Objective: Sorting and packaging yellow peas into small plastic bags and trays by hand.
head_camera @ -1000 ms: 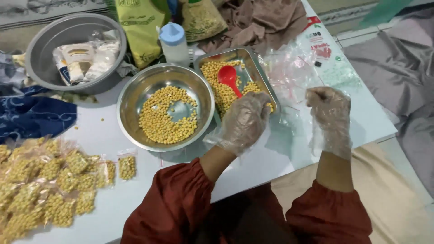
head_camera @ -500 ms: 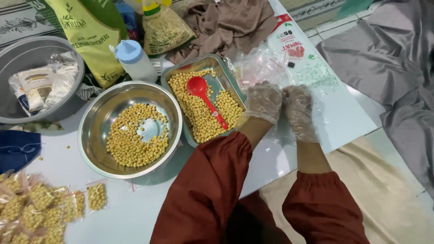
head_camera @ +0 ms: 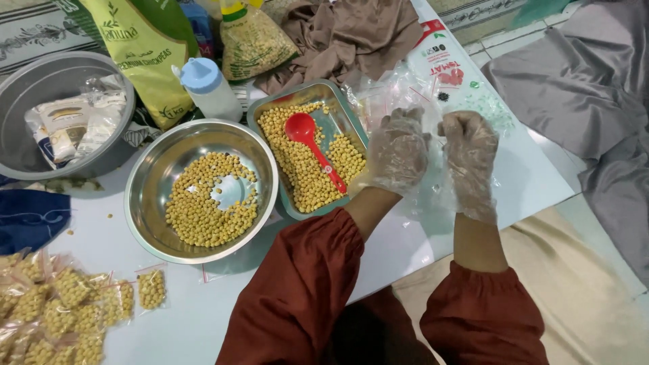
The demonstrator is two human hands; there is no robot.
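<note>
Pinching crinkly clear plastic bag (head_camera: 433, 145): filmy-gloved left hand (head_camera: 397, 150), right hand (head_camera: 469, 150).

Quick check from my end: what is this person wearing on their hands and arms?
Both the left hand and the right hand wear thin, loose, see-through plastic gloves, crinkled and ending around the wrists. The forearms are bare below that. Rust-red sleeves, wide and baggy, are bunched up near the elbows on both arms. No watch, rings or markings show.
</note>
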